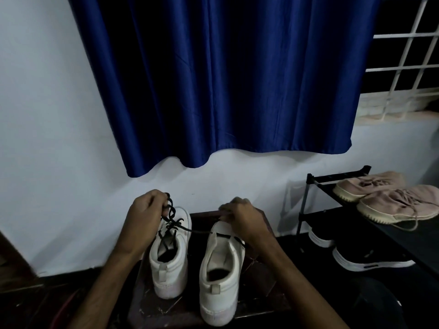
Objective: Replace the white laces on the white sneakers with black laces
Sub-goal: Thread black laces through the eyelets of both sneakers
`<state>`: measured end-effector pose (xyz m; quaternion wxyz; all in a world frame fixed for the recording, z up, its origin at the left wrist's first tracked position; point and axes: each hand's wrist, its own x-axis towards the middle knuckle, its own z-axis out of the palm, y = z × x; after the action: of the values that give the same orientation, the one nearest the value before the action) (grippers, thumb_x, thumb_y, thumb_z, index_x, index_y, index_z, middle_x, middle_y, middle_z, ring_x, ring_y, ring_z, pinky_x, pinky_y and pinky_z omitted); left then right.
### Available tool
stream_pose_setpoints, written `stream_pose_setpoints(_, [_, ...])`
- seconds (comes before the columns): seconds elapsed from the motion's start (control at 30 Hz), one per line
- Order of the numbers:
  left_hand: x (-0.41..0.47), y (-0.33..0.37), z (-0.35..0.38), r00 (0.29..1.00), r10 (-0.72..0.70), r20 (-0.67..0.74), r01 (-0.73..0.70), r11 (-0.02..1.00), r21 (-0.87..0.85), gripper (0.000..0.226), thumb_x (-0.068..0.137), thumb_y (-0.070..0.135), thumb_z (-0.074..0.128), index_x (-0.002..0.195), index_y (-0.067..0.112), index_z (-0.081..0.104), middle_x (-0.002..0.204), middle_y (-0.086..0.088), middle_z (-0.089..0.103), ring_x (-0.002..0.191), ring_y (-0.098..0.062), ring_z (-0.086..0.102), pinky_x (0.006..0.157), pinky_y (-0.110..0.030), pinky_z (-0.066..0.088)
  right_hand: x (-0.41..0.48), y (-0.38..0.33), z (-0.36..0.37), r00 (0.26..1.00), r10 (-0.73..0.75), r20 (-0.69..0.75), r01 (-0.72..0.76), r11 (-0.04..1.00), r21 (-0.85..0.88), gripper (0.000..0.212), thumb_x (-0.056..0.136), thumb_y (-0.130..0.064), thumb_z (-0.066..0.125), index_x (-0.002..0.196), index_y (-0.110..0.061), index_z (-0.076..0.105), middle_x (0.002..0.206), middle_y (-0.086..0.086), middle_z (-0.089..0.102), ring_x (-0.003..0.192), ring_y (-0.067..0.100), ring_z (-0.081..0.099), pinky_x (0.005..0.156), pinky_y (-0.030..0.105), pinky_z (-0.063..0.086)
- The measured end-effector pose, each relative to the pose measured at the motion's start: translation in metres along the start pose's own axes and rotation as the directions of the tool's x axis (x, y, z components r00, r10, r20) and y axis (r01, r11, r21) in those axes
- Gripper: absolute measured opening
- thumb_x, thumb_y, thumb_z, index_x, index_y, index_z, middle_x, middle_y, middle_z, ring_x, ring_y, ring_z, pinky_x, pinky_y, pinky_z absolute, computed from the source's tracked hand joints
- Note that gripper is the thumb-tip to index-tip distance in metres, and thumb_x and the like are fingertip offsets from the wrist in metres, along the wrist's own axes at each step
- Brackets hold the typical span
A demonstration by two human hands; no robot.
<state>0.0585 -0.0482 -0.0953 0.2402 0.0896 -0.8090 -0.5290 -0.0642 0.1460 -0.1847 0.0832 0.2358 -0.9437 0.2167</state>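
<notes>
Seen from above, looking down at a person's two bare forearms and hands. A pair of white sneakers stands side by side on a small dark worktop (260, 296) set against a pale wall (47, 138), heels towards the viewer and toes towards the wall.

The left sneaker (169, 267) has a black lace (173, 223) crossing loosely over its tongue. The left hand (145, 210) hovers above that shoe's toe, fingers curled, pinching a looped end of the lace and lifting it up.

From the left sneaker, a strand of the same black lace stretches sideways across the gap to the right sneaker (219, 281), passes over its tongue and disappears under the right hand (242, 218). That hand rests over the front of the right sneaker with its fingers curled in; it appears to grip the lace, though the fingertips are hidden.

A deep blue curtain (225, 79) hangs on the wall above. To the right is a white window grille (408, 55) and, below it, a black shoe rack (310, 186) holding a pair of beige shoes (380, 193) on top and black shoes with white soles (370, 260) underneath.
</notes>
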Motion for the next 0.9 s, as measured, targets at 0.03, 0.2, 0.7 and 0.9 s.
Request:
stream_pose_setpoints(0.03, [0.0, -0.002, 0.0, 1.0, 0.011, 0.011, -0.011, 1.0, 0.027, 0.033, 0.097, 0.013, 0.048, 0.064, 0.009, 0.047, 0.054, 0.004, 0.049, 0.041, -0.004, 0.035, 0.051, -0.029, 0.03, 0.008, -0.002, 0.008, 0.997, -0.037, 0.07, 0.036, 0.999, 0.017, 0.027, 0.089, -0.034, 0.061, 0.115, -0.032, 0.066, 0.111, -0.001, 0.06, 0.109, 0.021, 0.051, 0.081, 0.033, 0.048])
stream_pose_setpoints(0.2, [0.001, -0.005, -0.005, 0.998, 0.058, 0.011, -0.059, 0.986, 0.153, 0.038, 0.097, 0.016, 0.049, 0.06, 0.013, 0.048, 0.053, 0.007, 0.054, 0.052, -0.007, 0.046, 0.061, -0.029, 0.037, 0.041, -0.011, 0.021, 0.984, 0.008, 0.178, -0.003, 1.0, -0.028, 0.019, 0.082, -0.032, 0.072, 0.096, -0.019, 0.073, 0.107, 0.004, 0.065, 0.104, 0.024, 0.057, 0.079, 0.029, 0.047])
stream_pose_setpoints(0.7, [0.017, 0.019, -0.035, 0.987, 0.161, -0.01, -0.144, 0.904, 0.403, 0.026, 0.097, 0.033, 0.05, 0.078, 0.021, 0.063, 0.077, 0.01, 0.067, 0.074, -0.013, 0.061, 0.072, -0.034, 0.046, 0.03, -0.017, -0.099, 0.99, 0.135, 0.038, -0.091, 0.411, 0.907, 0.023, 0.096, -0.001, 0.049, 0.115, -0.004, 0.059, 0.098, 0.014, 0.072, 0.059, 0.007, 0.054, 0.066, 0.024, 0.05])
stream_pose_setpoints(0.9, [0.011, 0.013, -0.03, 0.985, 0.17, -0.032, -0.14, 0.892, 0.431, 0.028, 0.097, 0.037, 0.05, 0.076, 0.022, 0.06, 0.078, 0.009, 0.066, 0.07, -0.013, 0.059, 0.069, -0.035, 0.045, 0.016, -0.005, -0.118, 0.993, 0.057, 0.102, -0.116, 0.573, 0.812, 0.021, 0.098, -0.007, 0.047, 0.112, -0.005, 0.063, 0.097, 0.011, 0.074, 0.068, 0.015, 0.059, 0.07, 0.029, 0.054])
